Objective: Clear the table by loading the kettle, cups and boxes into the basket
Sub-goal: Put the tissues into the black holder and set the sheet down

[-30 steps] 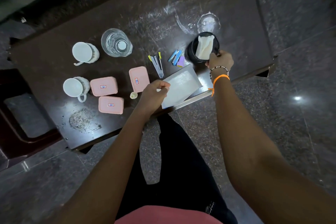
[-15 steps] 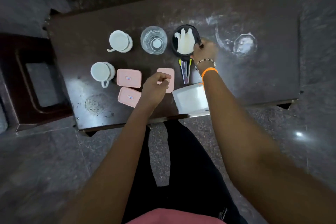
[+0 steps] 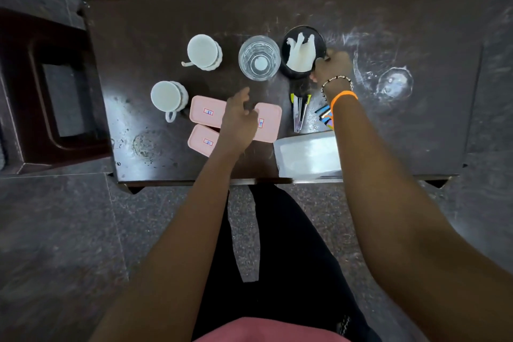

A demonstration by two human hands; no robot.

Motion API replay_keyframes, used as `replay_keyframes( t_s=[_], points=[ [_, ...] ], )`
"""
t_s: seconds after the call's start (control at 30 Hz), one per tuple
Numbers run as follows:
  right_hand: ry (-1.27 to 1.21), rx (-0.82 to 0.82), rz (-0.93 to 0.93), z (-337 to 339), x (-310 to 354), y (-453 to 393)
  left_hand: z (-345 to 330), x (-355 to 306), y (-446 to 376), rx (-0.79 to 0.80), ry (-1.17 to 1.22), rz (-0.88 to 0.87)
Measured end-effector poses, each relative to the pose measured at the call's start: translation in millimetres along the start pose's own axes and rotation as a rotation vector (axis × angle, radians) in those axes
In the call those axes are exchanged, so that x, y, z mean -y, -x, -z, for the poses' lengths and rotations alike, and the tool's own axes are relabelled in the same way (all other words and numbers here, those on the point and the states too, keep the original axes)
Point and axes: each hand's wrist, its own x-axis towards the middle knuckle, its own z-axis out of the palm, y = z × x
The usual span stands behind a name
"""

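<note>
On the dark table (image 3: 416, 133) stand two white cups (image 3: 204, 51) (image 3: 166, 96) and a clear glass (image 3: 259, 61). Right of the glass is a black pot (image 3: 294, 71) with something white inside it. My right hand (image 3: 331, 64) grips the pot's right rim. Three pink boxes lie near the front: one (image 3: 205, 111) beside the nearer cup, one (image 3: 201, 140) below it, one (image 3: 270, 125) further right. My left hand (image 3: 238, 119) hovers over the boxes with fingers apart, holding nothing. No basket is in view.
A small metal tool with yellow tips (image 3: 299, 114) and coloured clips (image 3: 324, 116) lie by my right wrist. A white packet (image 3: 305, 154) sits at the table's front edge. A wet patch (image 3: 394, 83) marks the right side. Dark wooden furniture (image 3: 36, 91) stands at the left.
My right hand has carried the black pot leftward to beside the glass. My left hand left the white packet, moved over the pink boxes and opened its fingers.
</note>
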Motion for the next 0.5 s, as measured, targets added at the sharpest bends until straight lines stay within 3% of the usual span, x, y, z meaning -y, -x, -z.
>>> replay_keyframes(
  t_s=[0.17, 0.5],
  points=[
    [0.120, -0.016, 0.002, 1.6, -1.7, 5.2, 11.9, -10.6, -21.8, 0.060, -0.073, 0.033],
    [0.053, 0.014, 0.014, -3.4, -11.8, 2.0, 7.4, -8.6, -36.9, 0.174, -0.171, 0.016]
  ],
)
